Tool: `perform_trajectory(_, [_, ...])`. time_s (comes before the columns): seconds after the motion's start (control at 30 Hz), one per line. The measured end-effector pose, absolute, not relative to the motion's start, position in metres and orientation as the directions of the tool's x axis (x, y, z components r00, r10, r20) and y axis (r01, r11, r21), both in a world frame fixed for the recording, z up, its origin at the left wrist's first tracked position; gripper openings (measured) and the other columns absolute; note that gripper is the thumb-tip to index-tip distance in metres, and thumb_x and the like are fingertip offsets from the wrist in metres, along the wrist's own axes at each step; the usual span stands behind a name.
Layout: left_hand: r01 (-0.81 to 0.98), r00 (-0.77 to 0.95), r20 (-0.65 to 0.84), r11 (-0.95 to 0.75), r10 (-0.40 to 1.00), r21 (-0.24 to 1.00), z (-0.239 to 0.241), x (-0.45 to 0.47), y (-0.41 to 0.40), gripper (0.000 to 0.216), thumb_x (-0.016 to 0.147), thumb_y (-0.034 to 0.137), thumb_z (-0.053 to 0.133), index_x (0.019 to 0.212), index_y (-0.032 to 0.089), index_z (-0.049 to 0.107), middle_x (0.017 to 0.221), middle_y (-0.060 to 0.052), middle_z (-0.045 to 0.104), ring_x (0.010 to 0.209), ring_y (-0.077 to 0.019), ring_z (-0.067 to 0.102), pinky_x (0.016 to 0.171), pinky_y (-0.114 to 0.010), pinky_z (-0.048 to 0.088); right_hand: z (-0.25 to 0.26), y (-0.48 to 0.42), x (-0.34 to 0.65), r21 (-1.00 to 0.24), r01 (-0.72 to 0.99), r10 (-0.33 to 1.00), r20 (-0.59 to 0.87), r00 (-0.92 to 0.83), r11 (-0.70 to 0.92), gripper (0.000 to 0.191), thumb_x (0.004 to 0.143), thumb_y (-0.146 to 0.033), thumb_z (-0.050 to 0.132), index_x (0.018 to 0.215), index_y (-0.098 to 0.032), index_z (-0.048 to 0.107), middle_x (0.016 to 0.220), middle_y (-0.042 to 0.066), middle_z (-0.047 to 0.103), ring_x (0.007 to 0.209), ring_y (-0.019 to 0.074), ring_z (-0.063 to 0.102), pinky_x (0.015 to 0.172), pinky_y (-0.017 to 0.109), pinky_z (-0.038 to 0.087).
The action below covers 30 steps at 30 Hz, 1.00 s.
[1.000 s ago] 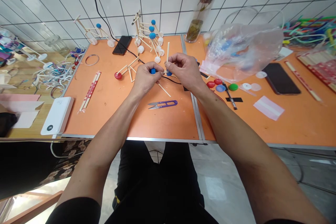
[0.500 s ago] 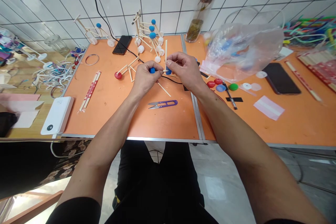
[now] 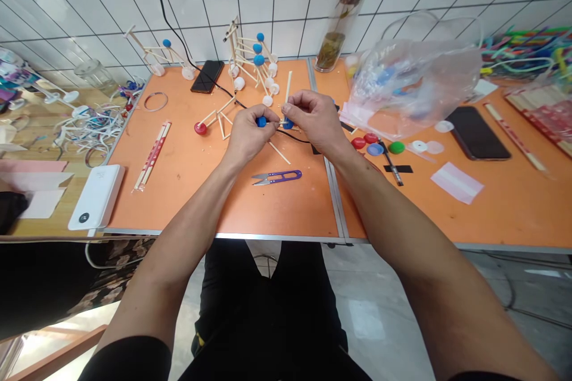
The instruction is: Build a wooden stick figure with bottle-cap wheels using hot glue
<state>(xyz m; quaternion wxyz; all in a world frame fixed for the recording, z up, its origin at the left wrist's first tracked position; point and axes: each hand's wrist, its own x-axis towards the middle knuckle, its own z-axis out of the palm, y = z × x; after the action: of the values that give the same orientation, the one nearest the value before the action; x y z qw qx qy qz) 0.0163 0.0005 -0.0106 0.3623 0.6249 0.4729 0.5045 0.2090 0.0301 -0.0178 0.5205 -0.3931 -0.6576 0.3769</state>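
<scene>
Pinching a blue cap (image 3: 261, 122) in left hand (image 3: 245, 133), right hand (image 3: 315, 116) grip clenched on wooden stick (image 3: 288, 86)

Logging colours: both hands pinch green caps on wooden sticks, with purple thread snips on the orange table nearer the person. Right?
Not green: the head view shows the left hand and right hand pinching blue caps on wooden sticks. The purple thread snips and orange table are as said.
</scene>
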Motion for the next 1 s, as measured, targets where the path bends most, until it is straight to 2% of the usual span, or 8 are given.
perform_trajectory(0.3, [0.135, 0.031, 0.261, -0.263, 0.965, 0.955, -0.0131, 0.0168, 0.0037, 0.017, 0.078, 0.005, 0.080, 0.076, 0.022, 0.079, 0.070, 0.004, 0.072, 0.058, -0.0117, 0.061, 0.058, -0.026, 0.049, -0.0247, 0.0346, 0.2104, -0.869, 0.105, 0.873, 0.468, -0.141, 0.483, 0.029, 0.100, -0.043, 0.092, 0.087, -0.026, 0.072, 0.083, -0.002, 0.067, 0.075, 0.0163, 0.056, 0.069, 0.035, 0.046])
perform_trajectory(0.73, [0.085, 0.022, 0.284, -0.285, 0.959, 0.955, -0.0196, 0.0166, 0.0075, 0.016, 0.075, 0.006, 0.078, 0.075, 0.021, 0.080, 0.069, 0.004, 0.072, 0.055, -0.0117, 0.061, 0.055, -0.026, 0.048, -0.0274, 0.0371, 0.2109, -0.854, 0.099, 0.855, 0.493, -0.159, 0.510, 0.031, 0.101, -0.044, 0.092, 0.088, -0.026, 0.071, 0.084, -0.001, 0.068, 0.075, 0.0164, 0.057, 0.070, 0.035, 0.046])
perform_trajectory(1.0, [0.096, 0.023, 0.285, -0.286, 0.958, 0.953, -0.0207, 0.0164, 0.0081, 0.015, 0.076, 0.007, 0.080, 0.076, 0.022, 0.078, 0.068, 0.004, 0.072, 0.055, -0.0119, 0.061, 0.055, -0.025, 0.048, -0.0267, 0.0368, 0.2097, -0.851, 0.098, 0.853, 0.499, -0.155, 0.516, 0.028, 0.100, -0.039, 0.092, 0.087, -0.026, 0.070, 0.083, -0.002, 0.064, 0.074, 0.0154, 0.054, 0.068, 0.034, 0.045])
